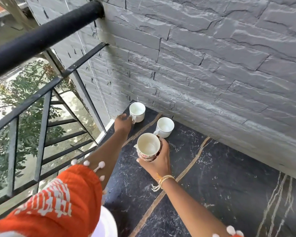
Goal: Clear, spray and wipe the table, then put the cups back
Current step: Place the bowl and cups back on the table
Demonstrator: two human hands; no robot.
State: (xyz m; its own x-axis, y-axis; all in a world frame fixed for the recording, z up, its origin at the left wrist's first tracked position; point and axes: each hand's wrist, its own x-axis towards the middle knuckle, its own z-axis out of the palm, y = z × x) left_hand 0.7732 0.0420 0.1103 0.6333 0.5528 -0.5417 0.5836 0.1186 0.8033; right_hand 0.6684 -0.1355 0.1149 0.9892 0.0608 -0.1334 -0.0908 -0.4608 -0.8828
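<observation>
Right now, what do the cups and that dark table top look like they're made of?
The two white cups look like glazed ceramic: smooth, slightly shiny, with a thin dark rim line. The patterned cup in the right hand seems glazed ceramic too. The table top looks like polished black marble or an imitation: white veining, tan seams.

Left hand (122, 123) reaches far forward; right hand (158, 159) curls in a grip.

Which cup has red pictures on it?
The patterned cup held in the right hand. The far cup by the left hand and the middle cup are plain white.
</observation>
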